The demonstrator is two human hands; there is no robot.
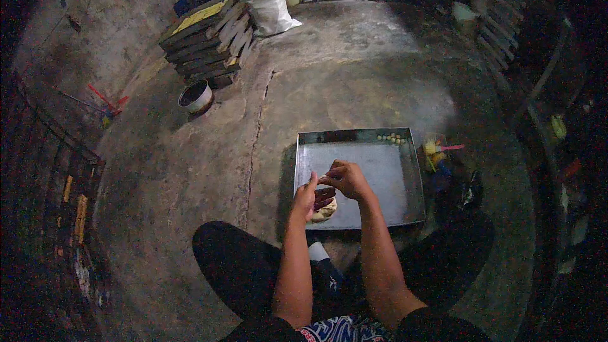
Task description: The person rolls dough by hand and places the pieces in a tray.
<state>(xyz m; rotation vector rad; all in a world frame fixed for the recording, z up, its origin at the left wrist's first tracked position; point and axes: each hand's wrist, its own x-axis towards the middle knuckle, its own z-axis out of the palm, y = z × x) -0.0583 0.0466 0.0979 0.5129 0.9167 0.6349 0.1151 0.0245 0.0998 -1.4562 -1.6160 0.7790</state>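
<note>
A shallow square metal tray (pixel 386 180) lies on the floor before my crossed legs. Low over its left part, my left hand (pixel 305 201) is open, thumb up and fingers stretched to the right. My right hand (pixel 348 179) meets it from the right, its fingers pinched together close to the left thumb and palm. A small pale bit shows between the hands, too small to make out. Partly hidden under my left hand, a pale lump that looks like dough (pixel 325 212) rests in the tray's near left corner. Several small pale balls (pixel 391 137) sit in the far right corner.
Right of the tray stands a yellowish container (pixel 432 149) with a pink-handled tool (pixel 451 147). A round pot (pixel 196 97) is on the floor at the left, before stacked wooden trays (pixel 206 35) and a white sack (pixel 266 0). A crack (pixel 256 133) runs along the concrete floor.
</note>
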